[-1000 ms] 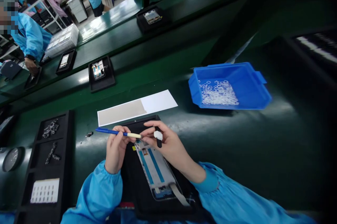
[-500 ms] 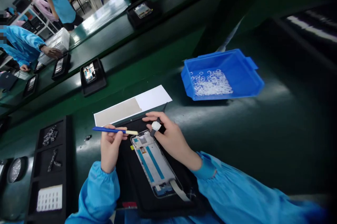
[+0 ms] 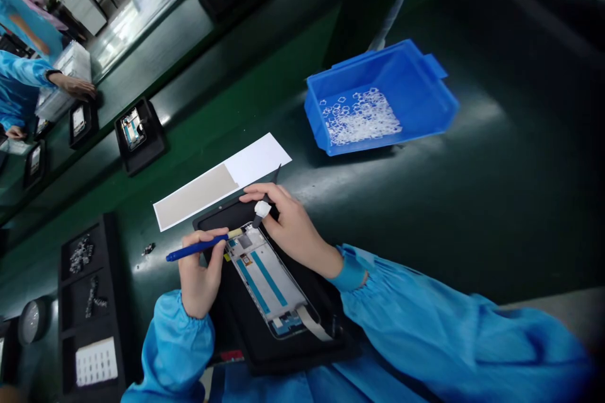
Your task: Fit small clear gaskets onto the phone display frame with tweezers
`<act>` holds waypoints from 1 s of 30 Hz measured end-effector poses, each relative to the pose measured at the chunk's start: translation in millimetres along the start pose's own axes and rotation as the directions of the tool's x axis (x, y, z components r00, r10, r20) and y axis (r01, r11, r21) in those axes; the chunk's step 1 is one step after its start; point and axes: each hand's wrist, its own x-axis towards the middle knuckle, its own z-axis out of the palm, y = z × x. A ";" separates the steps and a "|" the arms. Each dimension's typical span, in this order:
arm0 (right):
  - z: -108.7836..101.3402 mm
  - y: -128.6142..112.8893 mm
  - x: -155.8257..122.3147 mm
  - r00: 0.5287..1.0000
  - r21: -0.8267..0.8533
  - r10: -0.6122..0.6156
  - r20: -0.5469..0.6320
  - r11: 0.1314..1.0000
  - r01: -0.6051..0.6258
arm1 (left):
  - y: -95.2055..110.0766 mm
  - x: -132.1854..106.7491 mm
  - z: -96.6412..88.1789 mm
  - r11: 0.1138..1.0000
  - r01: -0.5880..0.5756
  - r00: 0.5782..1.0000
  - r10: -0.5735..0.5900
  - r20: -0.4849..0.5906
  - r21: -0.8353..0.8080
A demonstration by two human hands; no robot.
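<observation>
An opened phone point(image 3: 267, 286), its inner side up with blue strips and a pale ribbon at the near end, lies on a black tray point(image 3: 265, 349). My left hand point(image 3: 201, 270) is closed on a blue pen-like stick point(image 3: 196, 249), whose pale yellow tip is at the phone's far end. My right hand point(image 3: 297, 233) grips dark tweezers point(image 3: 258, 219) with a white wrap round them. Their broad dark end is by the phone's far corner, and a thin point sticks out beyond my fingers.
A blue bin point(image 3: 392, 100) holds many small white rings. A white and grey card point(image 3: 212, 185) lies beyond the tray. At the left stands a black compartment tray point(image 3: 113, 302) with small dark parts. Phone trays point(image 3: 155, 144) line the conveyor, where a co-worker's hand point(image 3: 73, 84) reaches in.
The yellow tip has come lower onto the phone's far end, and the stick's blue end has dropped. The tweezers stay by the far corner. The whole view has shifted slightly.
</observation>
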 end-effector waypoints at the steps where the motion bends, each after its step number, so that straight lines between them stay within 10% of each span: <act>1: -0.2 -0.2 -0.1 1.000 -0.003 0.001 0.003 1.000 -0.001 | 0.0 -0.5 -0.1 1.000 -0.013 1.000 0.013 0.008 0.015; 30: -2.8 -0.2 0.9 0.991 -0.121 -0.100 0.093 0.986 0.111 | 28.2 11.3 3.7 0.938 -0.266 0.959 0.234 0.157 0.222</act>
